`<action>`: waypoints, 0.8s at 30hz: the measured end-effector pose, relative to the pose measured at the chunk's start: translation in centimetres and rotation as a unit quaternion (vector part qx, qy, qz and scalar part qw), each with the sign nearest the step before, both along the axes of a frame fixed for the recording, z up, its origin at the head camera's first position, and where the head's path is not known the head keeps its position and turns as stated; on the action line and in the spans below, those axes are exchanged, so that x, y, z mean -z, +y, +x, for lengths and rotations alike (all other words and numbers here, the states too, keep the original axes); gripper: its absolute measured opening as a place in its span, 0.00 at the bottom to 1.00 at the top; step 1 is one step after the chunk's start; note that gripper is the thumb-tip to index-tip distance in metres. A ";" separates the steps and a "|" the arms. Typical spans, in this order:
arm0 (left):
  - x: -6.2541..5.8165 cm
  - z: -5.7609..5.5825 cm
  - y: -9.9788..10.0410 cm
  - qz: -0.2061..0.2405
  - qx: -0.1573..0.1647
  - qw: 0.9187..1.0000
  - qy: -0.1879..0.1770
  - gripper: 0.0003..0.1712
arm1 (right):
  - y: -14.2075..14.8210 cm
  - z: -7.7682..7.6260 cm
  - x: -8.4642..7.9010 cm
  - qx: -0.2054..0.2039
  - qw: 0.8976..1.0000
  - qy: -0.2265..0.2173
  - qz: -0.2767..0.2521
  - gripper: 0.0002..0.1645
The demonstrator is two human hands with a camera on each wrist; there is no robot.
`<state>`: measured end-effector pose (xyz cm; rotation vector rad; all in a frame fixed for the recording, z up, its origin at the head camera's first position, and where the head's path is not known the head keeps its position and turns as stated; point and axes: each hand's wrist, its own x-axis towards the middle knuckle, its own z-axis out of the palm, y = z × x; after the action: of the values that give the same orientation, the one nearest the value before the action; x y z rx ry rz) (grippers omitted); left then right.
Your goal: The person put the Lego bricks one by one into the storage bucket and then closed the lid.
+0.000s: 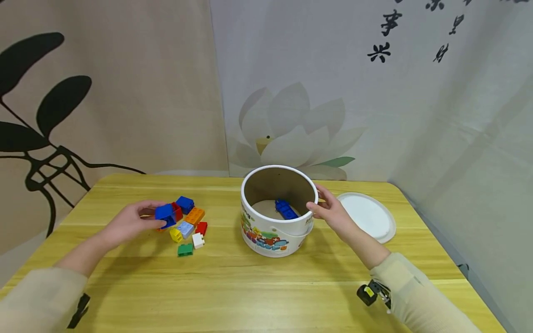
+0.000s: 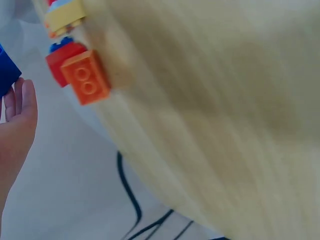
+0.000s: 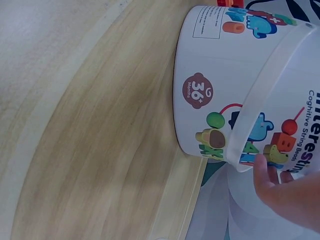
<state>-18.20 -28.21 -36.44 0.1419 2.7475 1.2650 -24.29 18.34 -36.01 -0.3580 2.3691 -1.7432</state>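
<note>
My left hand (image 1: 132,223) holds a blue toy brick (image 1: 165,215) between thumb and fingers, above the left part of the table. Beside it lies a loose group of bricks: a blue brick (image 1: 185,204), an orange brick (image 1: 194,216), a light blue brick (image 1: 185,229), a yellow brick (image 1: 176,235), a white brick (image 1: 198,240) and a green brick (image 1: 185,250). Two red ones show there too. At the white bucket (image 1: 272,251), my right hand (image 1: 333,213) grips the right side, its thumb at the rim. Inside lies a blue toy piece (image 1: 285,209).
A round white lid (image 1: 368,216) lies right of the bucket, on the wooden table (image 1: 233,296). Printed cloth hangs behind the table (image 1: 162,92). The bucket's carrying handle (image 3: 272,90) hangs down against its outer wall.
</note>
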 end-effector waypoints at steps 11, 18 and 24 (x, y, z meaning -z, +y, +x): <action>-3.8 -1.6 2.6 0.009 0.025 1.000 0.008 0.36 | 0.0 0.1 -0.2 0.002 1.000 0.000 0.004 0.39; -6.0 -2.9 5.1 0.001 0.042 0.999 0.019 0.34 | -0.1 0.1 -0.1 0.003 1.000 0.000 0.001 0.39; -7.3 -4.2 7.9 0.024 0.069 0.997 0.018 0.32 | -0.1 0.1 -0.1 0.004 1.000 0.001 0.000 0.39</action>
<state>-22.41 -20.35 -29.13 0.3571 2.6850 1.3041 -24.23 18.21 -35.95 -0.3504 2.3757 -1.7473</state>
